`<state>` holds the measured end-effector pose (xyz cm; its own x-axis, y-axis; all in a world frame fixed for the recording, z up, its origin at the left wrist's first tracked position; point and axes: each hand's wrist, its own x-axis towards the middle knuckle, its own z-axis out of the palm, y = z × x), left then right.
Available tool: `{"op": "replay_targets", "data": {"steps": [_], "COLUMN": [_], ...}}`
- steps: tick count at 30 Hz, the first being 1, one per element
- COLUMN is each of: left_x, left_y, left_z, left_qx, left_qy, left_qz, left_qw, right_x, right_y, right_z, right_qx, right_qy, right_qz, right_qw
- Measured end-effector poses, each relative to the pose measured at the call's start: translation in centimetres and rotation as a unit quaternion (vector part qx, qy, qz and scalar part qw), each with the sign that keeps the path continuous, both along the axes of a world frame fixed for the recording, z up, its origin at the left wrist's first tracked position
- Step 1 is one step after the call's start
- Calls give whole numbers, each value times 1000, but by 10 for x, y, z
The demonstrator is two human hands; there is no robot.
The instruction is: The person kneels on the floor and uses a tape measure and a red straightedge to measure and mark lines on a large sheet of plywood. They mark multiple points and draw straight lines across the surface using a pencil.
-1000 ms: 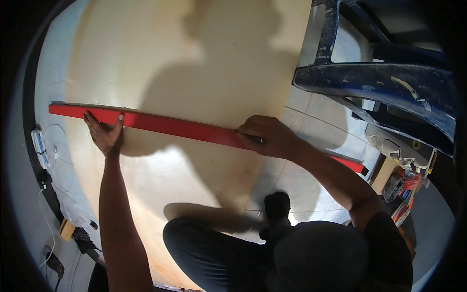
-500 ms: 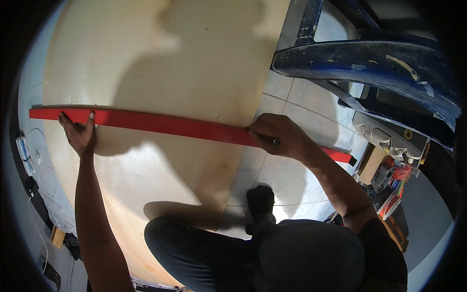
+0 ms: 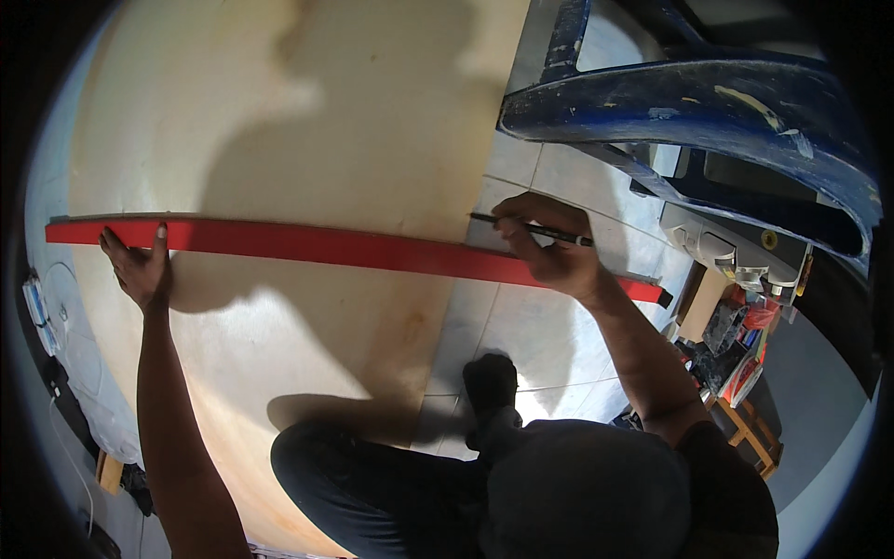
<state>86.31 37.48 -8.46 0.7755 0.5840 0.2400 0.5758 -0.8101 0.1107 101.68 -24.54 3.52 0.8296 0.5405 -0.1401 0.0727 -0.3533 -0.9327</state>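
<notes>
A long red straightedge with a black end cap lies across a pale wooden sheet, its right end reaching past the sheet's edge over the tiles. My left hand presses on its left part, fingers and thumb spread over the red face. Between the fingers and thumb of my right hand is a dark pencil. The pencil tip points left, close to the sheet's right edge, just above the straightedge's far side. That hand is over the straightedge's right part; whether it touches it I cannot tell.
A paint-marked blue plastic chair stands at the upper right. Beyond it are a grey-white device and a pile of assorted items. My bent leg and dark-covered foot are by the sheet's lower right edge.
My right hand has lifted and turned away from the sheet's edge, so the pencil now shows along its length. My left hand stays on the straightedge. The whole view has shifted slightly.
</notes>
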Motion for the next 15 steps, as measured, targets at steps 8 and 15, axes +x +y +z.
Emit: {"op": "replay_targets", "data": {"steps": [8,15], "left_x": [-2,-9], "left_y": [6,36], "left_z": [-8,-5], "left_qx": [28,-19], "left_qy": [2,-25], "left_qz": [-16,-59], "left_qw": [999,998], "right_x": [-31,-39], "right_y": [4,25], "right_z": [-33,-57], "right_qx": [-40,26], "right_qy": [23,-53], "right_qz": [1,-6], "right_qw": [999,998]}}
